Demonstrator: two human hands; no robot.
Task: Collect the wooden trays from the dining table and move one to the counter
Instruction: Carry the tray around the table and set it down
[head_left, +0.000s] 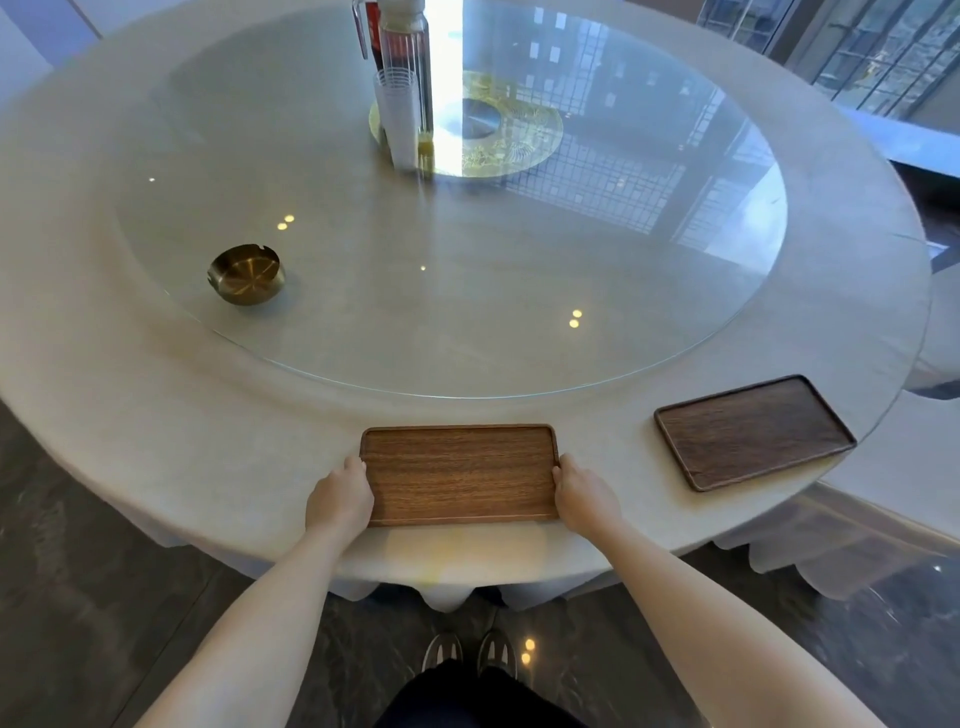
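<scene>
A light brown wooden tray (460, 475) lies flat near the front edge of the round dining table (171, 447). My left hand (338, 499) is curled against its left short edge. My right hand (584, 493) is curled against its right short edge. Both hands touch the tray, which still rests on the cloth. A second, darker wooden tray (753, 432) lies empty to the right, close to the table's rim, with no hand near it.
A large glass turntable (363, 249) covers the table's middle. On it sit a brass ashtray (247, 274) at the left and a tall clear bottle with a stack of cups (402, 88) near the centre. My shoes (470, 652) stand on dark polished floor.
</scene>
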